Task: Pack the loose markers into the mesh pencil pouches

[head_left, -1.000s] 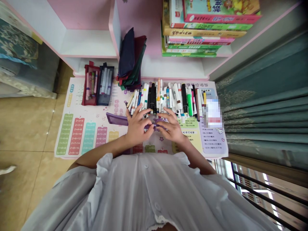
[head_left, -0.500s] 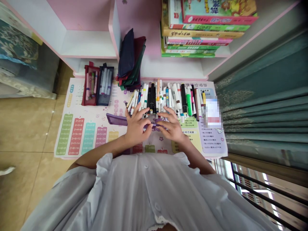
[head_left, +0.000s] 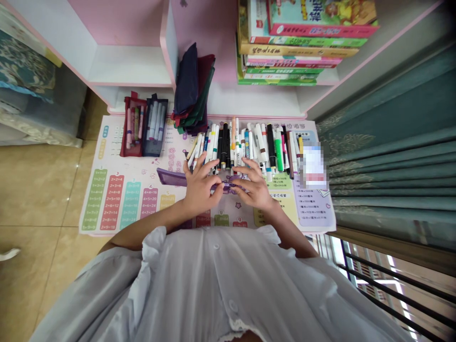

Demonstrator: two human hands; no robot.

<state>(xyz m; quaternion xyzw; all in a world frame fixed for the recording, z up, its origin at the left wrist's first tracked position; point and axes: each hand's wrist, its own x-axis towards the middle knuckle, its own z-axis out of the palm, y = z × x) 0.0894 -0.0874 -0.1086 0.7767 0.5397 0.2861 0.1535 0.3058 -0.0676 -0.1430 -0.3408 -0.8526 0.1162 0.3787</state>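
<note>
A purple pencil pouch (head_left: 171, 177) stretches across the front of the desk, its far left end sticking out past my left hand. My left hand (head_left: 202, 187) pinches the pouch's edge between thumb and index finger, the other fingers spread above. Facing it, my right hand (head_left: 253, 187) grips the pouch's right end, thumb and forefinger together. The fingertips meet near the middle, where the zipper detail is too small to make out. Just beyond both hands lies a row of several markers (head_left: 261, 145), white, black, green and other colours.
Red (head_left: 132, 127) and dark blue (head_left: 156, 128) pouches holding markers lie at the back left. Folded pouches (head_left: 192, 90) lean by the shelf divider. Books (head_left: 292, 50) are stacked on the shelf. A blurred white item (head_left: 314, 164) lies right, by the curtain (head_left: 384, 156). A printed mat (head_left: 121, 209) covers the desk.
Both hands keep their pinch on the purple pouch, with my left hand shifted very slightly left. The rest of the scene looks the same apart from a small camera shift.
</note>
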